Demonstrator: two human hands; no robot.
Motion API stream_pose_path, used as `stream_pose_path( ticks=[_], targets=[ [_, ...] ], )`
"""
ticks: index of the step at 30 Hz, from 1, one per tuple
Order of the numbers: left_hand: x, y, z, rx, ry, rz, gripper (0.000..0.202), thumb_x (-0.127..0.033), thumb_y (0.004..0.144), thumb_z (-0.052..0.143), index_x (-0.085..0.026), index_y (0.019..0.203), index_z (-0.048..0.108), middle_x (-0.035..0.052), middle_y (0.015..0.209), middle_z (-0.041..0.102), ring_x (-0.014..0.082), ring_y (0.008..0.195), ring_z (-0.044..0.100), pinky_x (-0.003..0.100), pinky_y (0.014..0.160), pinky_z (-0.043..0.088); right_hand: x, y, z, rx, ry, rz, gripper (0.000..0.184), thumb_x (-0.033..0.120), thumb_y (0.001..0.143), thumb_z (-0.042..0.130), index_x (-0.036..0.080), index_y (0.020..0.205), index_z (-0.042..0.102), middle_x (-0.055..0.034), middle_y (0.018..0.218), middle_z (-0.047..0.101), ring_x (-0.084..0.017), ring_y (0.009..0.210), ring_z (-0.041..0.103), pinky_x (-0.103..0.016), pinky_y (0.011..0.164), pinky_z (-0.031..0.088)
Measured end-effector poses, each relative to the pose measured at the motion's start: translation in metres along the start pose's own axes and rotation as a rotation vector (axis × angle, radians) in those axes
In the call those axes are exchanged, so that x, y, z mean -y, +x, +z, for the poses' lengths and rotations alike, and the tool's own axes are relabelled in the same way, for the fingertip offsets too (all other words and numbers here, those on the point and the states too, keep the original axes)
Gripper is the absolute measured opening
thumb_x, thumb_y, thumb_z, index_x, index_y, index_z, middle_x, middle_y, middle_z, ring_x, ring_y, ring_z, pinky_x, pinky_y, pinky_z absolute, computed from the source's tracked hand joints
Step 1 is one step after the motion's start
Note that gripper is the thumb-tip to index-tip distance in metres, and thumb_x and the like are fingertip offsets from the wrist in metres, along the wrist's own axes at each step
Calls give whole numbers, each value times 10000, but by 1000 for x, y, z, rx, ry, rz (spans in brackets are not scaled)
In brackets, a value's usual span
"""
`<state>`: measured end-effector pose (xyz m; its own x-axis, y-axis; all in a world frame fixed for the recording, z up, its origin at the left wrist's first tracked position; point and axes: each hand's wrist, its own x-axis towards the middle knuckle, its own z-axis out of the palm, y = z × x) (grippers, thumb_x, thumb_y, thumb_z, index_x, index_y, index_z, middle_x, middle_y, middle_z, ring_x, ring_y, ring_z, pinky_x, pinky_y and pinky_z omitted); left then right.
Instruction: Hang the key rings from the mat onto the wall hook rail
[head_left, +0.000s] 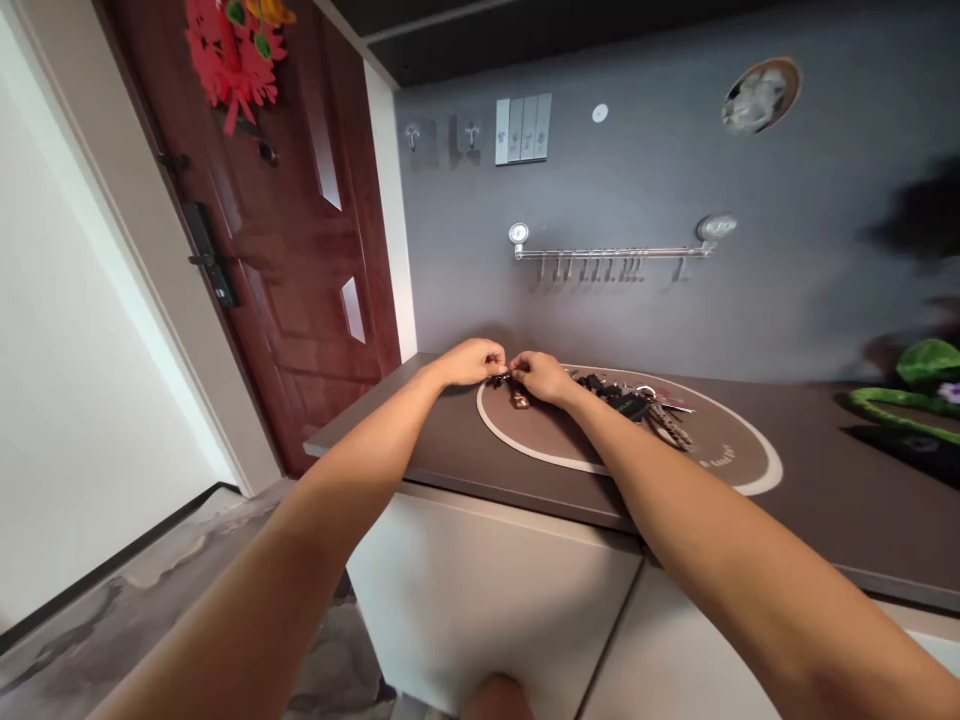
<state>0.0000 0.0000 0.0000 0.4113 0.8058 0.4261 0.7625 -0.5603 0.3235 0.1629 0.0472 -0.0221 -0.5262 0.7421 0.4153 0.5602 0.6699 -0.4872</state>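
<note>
Together, a small dark metal key (501, 379), light, stiff and likely slippery, is pinched by left hand (472, 362) and right hand (541, 377) at its ends.

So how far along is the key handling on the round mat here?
Done: nothing visibly finished; the key pile lies on the round mat. In hand: left hand and right hand pinch one small key piece together. Left: the wall hook rail holds no keys.

I face a grey wall (750, 300) with a chrome hook rail (611, 253), a dark red wooden door (300, 250) left, perhaps marble-patterned floor (150, 610).
</note>
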Motion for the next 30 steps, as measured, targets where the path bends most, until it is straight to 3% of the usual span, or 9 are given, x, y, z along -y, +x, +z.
stream_pose_path(
  ticks=[4, 9, 17, 30],
  targets=[
    [-2, 1, -1, -90, 6, 36, 153, -271, 757, 481, -151, 715, 565, -3, 702, 536, 102, 623, 449, 219, 590, 319, 0, 0, 0, -38, 133, 14, 76, 128, 671, 562, 180, 704, 606, -19, 699, 617, -117, 650, 516, -230, 674, 370],
    [2, 3, 2, -180, -41, -37, 163, -287, 783, 439, -156, 770, 534, -18, 669, 526, 100, 595, 431, 219, 582, 323, 0, 0, -1, -56, 329, 55, 109, 153, 668, 540, 170, 754, 605, -18, 742, 621, -108, 659, 521, -234, 675, 386],
    [4, 3, 6, -248, -74, -56, 172, -295, 822, 381, -162, 785, 484, -23, 635, 528, 97, 579, 476, 212, 561, 347, 7, -1, -3, -78, 723, 25, 137, 226, 628, 558, 147, 738, 577, 2, 698, 588, -90, 630, 506, -233, 670, 407],
    [-2, 4, 7, -255, 1, -70, 207, -328, 841, 356, -168, 814, 486, -25, 621, 530, 105, 573, 476, 223, 562, 350, -5, 6, 3, -122, 713, -53, 234, 350, 624, 609, 145, 732, 580, 11, 674, 577, -85, 609, 494, -242, 660, 411]
  ],
)
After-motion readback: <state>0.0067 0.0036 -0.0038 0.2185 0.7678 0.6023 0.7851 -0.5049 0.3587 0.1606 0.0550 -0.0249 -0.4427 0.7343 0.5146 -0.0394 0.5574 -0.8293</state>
